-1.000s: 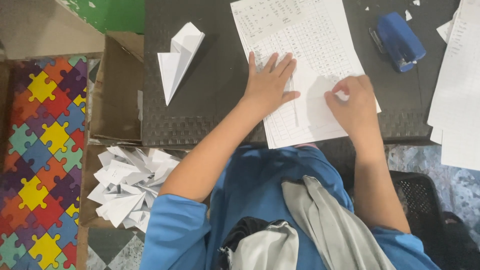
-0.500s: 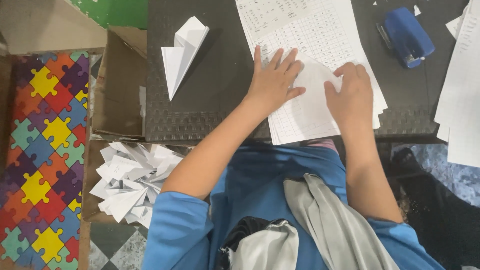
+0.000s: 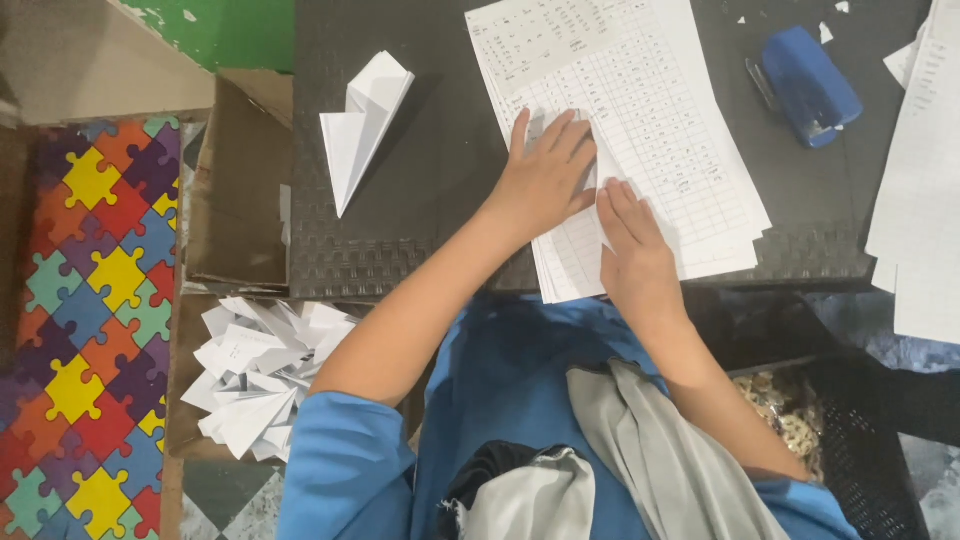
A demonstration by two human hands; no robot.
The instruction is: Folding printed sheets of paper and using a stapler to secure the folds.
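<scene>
A stack of white sheets printed with a grid [image 3: 650, 110] lies on the black textured table [image 3: 440, 160]. My left hand [image 3: 548, 178] lies flat on the stack's left part, fingers spread. My right hand [image 3: 630, 250] rests flat just to its right near the stack's front edge, fingers together and pointing up-left. They touch the top sheet beside my left thumb. Neither hand grips anything. A folded white paper plane [image 3: 362, 120] lies on the table to the left, apart from both hands.
A blue stapler [image 3: 808, 85] sits at the table's back right, with more white sheets [image 3: 920, 180] at the right edge. Left of me, a cardboard box [image 3: 235, 190] holds several folded paper planes [image 3: 260, 370]. A coloured puzzle mat [image 3: 90, 300] covers the floor. A black basket [image 3: 840, 440] stands at lower right.
My right hand let go of the lifted paper flap, moved left and nearer, and now lies flat beside my left hand. The sheet lies flat again. My left hand stayed put.
</scene>
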